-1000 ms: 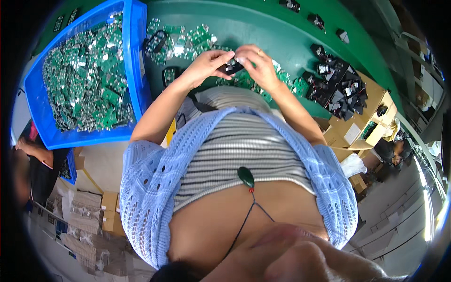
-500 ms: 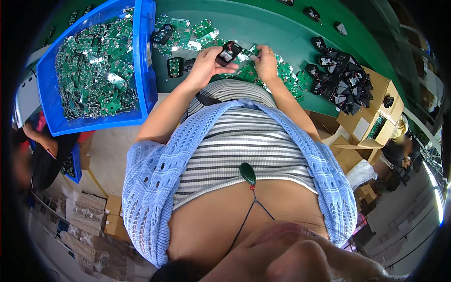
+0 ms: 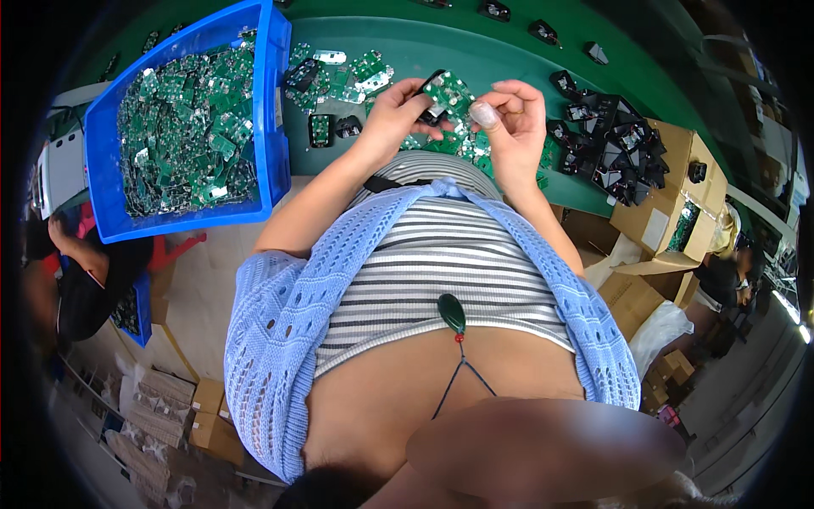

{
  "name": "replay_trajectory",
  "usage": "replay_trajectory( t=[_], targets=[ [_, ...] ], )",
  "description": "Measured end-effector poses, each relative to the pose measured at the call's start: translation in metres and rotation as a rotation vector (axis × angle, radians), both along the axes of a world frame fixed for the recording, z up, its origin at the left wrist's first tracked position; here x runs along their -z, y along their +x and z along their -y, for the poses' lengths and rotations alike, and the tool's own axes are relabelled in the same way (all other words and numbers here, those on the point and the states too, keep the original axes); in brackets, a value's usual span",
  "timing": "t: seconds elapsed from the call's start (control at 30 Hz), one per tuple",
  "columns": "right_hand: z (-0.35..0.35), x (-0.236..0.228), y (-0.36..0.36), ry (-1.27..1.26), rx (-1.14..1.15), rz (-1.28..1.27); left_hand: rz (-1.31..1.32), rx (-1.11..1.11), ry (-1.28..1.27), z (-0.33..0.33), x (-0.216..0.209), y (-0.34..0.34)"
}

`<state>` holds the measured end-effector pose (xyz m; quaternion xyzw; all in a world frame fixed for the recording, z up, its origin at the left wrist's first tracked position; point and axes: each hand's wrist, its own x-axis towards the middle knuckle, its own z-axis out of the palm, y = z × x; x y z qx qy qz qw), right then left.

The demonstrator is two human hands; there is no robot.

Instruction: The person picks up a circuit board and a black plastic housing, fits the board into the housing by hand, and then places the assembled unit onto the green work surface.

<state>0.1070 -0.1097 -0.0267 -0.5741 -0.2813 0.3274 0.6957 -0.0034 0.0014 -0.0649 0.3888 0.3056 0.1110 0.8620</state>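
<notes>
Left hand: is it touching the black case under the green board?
Touching: the head view shows the left hand gripping the black case, with no gap between them.

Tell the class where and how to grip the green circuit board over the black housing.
Probably pinch the green circuit board by its right edge, coming from the person's right: it looks flat and thin, that edge projects past the black housing, and the left hand occupies the left side.
</notes>
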Motion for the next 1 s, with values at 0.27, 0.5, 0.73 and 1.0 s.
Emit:
replay_trajectory(
  t=[0.27, 0.5, 0.73, 1.0],
  targets=[
    [-0.002, -0.01, -0.003, 0.06, 0.031, 0.014, 0.079, -0.005, 0.085, 0.009, -0.016, 0.001],
    [-0.003, -0.02, 0.003, -0.041, 0.02, 0.103, 0.088, -0.017, 0.088, 0.003, -0.014, -0.001],
    [-0.007, -0.043, 0.047, -0.195, -0.3, 1.237, 0.211, 0.29, 0.357, -0.024, -0.036, -0.021],
    [-0.006, -0.012, 0.024, -0.176, -0.161, -0.083, 0.156, 0.114, 0.161, -0.011, -0.045, -0.006]
  ],
)
